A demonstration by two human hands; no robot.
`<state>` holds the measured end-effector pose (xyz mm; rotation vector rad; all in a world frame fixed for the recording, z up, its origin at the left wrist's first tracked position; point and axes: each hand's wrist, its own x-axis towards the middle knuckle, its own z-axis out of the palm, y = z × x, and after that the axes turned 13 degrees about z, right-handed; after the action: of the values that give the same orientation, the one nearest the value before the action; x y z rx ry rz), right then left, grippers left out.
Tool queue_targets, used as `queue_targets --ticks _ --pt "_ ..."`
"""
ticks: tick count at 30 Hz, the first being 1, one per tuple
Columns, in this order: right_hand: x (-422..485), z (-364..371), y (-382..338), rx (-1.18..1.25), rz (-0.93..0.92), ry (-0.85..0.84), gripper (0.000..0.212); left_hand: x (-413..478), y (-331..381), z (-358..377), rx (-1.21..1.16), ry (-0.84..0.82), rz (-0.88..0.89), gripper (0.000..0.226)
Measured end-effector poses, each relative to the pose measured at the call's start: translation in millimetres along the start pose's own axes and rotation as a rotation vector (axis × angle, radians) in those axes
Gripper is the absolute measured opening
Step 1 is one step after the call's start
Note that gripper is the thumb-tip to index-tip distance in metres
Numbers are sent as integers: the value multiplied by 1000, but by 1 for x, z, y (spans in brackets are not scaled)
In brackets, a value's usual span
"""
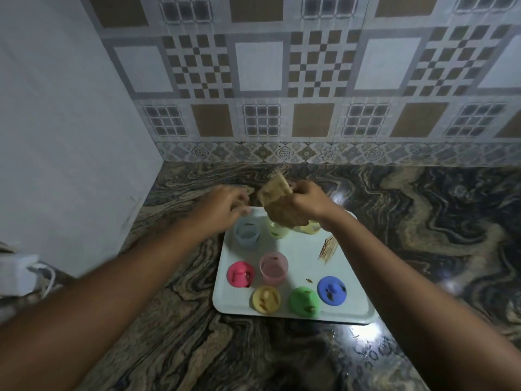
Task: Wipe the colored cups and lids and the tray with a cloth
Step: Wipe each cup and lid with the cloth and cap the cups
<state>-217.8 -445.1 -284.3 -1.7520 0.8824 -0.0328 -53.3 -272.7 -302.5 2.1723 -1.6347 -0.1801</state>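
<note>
A pale tray [293,249] lies on the marble counter. Along its far side stand a blue cup [247,234], a green cup [277,231] and a yellow cup [310,227]; a pink cup [273,268] stands nearer the middle. Pink [240,273], yellow [266,299], green [304,301] and blue [331,290] lids lie along the near side. My right hand [307,203] holds a tan cloth [279,206] up over the far cups. My left hand [228,206] hovers just left of the cloth, fingers curled and blurred.
The dark swirled counter [423,235] meets a tiled wall at the back and a white wall on the left. A white adapter with a cable [21,273] sits at the left edge. Brown smears and crumbs [327,249] mark the tray.
</note>
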Motion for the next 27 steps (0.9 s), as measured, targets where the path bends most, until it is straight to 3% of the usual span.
queue_targets --ticks 2,4,8,14,18,21,24,27 --pt "-5 -1 3 142 72 0 10 -15 -10 17 158 -272 43 35" --pt "-7 2 8 153 94 21 12 -25 -15 34 216 -371 88 31" --pt "-4 12 20 185 105 65 28 -32 -27 47 192 -291 99 22" --pt "-10 17 28 296 144 -15 18 -32 -26 38 145 -125 113 12" --pt "-16 18 29 377 -33 107 23 -24 -7 -4 -37 -110 131 8" --pt "-16 17 30 219 -220 251 18 -22 13 -46 -150 -104 110 12" --pt "-27 24 19 112 -284 358 17 -19 38 -80 -246 -55 84 9" --pt "-50 33 1 261 -356 225 28 -16 62 -101 -278 26 105 9"
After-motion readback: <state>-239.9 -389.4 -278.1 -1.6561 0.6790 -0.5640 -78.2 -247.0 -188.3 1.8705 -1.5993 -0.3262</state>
